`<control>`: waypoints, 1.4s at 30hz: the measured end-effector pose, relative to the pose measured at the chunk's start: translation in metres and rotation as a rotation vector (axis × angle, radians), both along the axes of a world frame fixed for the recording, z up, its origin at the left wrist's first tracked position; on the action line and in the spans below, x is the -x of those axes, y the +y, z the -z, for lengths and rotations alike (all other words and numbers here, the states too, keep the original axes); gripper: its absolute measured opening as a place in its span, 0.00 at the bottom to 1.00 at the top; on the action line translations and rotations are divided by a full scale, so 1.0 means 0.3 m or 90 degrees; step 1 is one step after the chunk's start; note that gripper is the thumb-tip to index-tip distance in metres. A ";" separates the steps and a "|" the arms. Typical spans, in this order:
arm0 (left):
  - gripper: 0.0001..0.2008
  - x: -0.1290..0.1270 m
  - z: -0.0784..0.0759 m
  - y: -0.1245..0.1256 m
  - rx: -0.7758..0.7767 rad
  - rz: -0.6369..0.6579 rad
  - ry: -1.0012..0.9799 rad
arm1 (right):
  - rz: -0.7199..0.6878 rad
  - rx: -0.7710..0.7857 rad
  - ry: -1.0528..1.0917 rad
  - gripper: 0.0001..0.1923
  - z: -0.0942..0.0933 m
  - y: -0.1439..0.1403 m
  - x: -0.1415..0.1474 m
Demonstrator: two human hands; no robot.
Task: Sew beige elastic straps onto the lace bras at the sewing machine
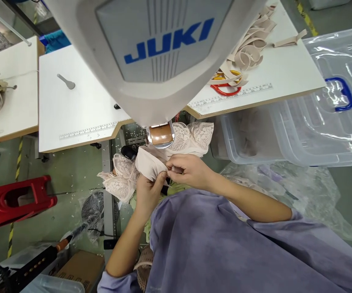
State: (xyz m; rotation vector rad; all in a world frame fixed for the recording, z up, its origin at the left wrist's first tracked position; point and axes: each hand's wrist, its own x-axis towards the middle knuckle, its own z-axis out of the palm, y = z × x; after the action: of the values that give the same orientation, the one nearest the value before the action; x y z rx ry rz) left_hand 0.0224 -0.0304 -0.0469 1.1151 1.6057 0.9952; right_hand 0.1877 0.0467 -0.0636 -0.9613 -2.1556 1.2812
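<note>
Cup piece point(148, 160): pale, plain, in both hands, just near side of machine's brown-topped arm end point(160, 134); long axis diag., far L to near R, narrow end pointing R at fingertips.
L hand point(148, 193): closed, thumb + fingers pinching near edge of cup piece.
R hand point(191, 171): mostly closed, fingertips pinched at R end of cup piece, just beside L thumb.
Lace cups: one bunch point(121, 179) L of hands, another point(200, 136) far R, beside arm end; can't tell if joined to cup piece.
Tabletop edges: L part point(81, 101) & R part point(298, 77) both end far side of hands, cutout betw.
Machine head point(163, 61): overhead, far side, above arm end.
Room: open floor point(72, 171) L, past metal leg point(108, 183); R tighter, clear bin point(229, 140) + plastic bag point(310, 191) near R arm.
</note>
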 end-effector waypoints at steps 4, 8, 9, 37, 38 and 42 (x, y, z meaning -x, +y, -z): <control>0.11 0.007 0.014 0.001 -0.006 -0.020 -0.004 | 0.008 -0.039 -0.008 0.06 -0.030 0.011 0.000; 0.11 0.014 0.022 0.002 -0.011 -0.029 0.052 | 0.011 0.004 -0.016 0.06 -0.032 0.023 -0.005; 0.11 0.018 0.020 0.004 -0.013 -0.024 0.065 | 0.010 0.041 -0.007 0.05 -0.029 0.026 -0.010; 0.14 0.018 -0.062 0.062 0.068 0.155 0.106 | -0.089 0.141 -0.096 0.09 -0.078 0.090 -0.092; 0.14 0.019 -0.063 0.065 0.077 0.154 0.099 | -0.097 0.150 -0.089 0.10 -0.074 0.097 -0.093; 0.14 0.015 -0.065 0.076 0.096 0.148 0.085 | -0.091 0.244 -0.036 0.10 -0.047 0.107 -0.098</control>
State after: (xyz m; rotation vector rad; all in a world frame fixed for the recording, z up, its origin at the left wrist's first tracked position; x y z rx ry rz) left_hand 0.0180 -0.0076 -0.0275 1.2521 1.5847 0.6496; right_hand 0.2171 0.0787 -0.0497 -1.0100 -2.0925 1.8023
